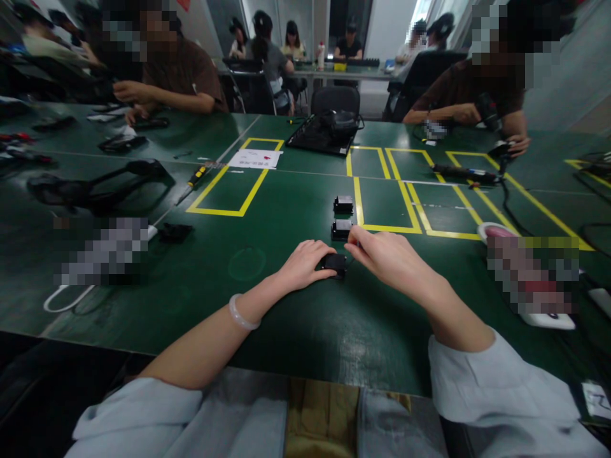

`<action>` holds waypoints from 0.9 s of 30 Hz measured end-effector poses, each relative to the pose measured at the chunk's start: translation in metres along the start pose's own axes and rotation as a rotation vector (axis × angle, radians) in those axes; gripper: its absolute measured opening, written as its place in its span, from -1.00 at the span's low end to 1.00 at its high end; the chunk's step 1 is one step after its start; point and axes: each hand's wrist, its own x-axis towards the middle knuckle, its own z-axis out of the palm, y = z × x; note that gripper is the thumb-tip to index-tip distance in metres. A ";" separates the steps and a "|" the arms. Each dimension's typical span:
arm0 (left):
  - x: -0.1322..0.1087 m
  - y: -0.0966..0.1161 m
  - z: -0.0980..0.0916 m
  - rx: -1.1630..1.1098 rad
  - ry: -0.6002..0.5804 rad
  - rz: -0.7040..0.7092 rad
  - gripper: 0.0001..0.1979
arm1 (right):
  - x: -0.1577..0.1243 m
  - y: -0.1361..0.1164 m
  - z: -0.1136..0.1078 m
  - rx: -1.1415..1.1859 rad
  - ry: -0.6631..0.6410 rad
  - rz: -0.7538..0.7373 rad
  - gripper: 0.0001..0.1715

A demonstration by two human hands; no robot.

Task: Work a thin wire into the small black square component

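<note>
My left hand (306, 264) is closed around a small black box-shaped part (337, 264), which rests on the green table (286, 331) in front of me. Close to its right side, my right hand (389, 257) is pinched, thumb against fingers. A thin dark line seems to run from those fingertips toward the part, too small to name. Just beyond are two similar black parts, the nearer one (341, 229) almost touching my right fingers and the farther one (343, 204) behind it. Both sit upright in a row.
A yellow-black screwdriver (193, 181) and a black strap-like frame (100, 184) lie left. Yellow tape rectangles mark the table. A paper sheet (255, 159) and a black tray (324, 135) are farther back. Two co-workers sit opposite, one handling a black tool (489, 114).
</note>
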 end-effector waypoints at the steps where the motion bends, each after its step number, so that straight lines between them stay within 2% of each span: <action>1: 0.000 0.000 0.000 -0.001 -0.007 0.004 -0.62 | 0.000 0.000 0.000 0.001 0.000 -0.006 -0.74; 9: -0.001 0.001 0.000 -0.002 -0.002 -0.002 -0.63 | -0.006 0.003 -0.001 0.071 0.004 -0.079 -0.78; 15: 0.000 0.000 0.001 -0.003 0.005 0.000 -0.62 | -0.004 0.003 0.000 0.065 0.015 -0.072 -0.78; 20: 0.001 0.001 0.001 -0.003 0.006 0.002 -0.62 | -0.002 0.002 0.000 0.034 0.020 -0.023 -0.68; 23: 0.001 0.002 0.000 -0.013 0.001 0.001 -0.63 | -0.001 0.004 -0.001 0.017 0.002 -0.005 -0.72; 27: 0.001 0.002 -0.001 -0.016 -0.004 -0.006 -0.63 | -0.003 0.007 -0.003 0.103 -0.009 -0.052 -0.79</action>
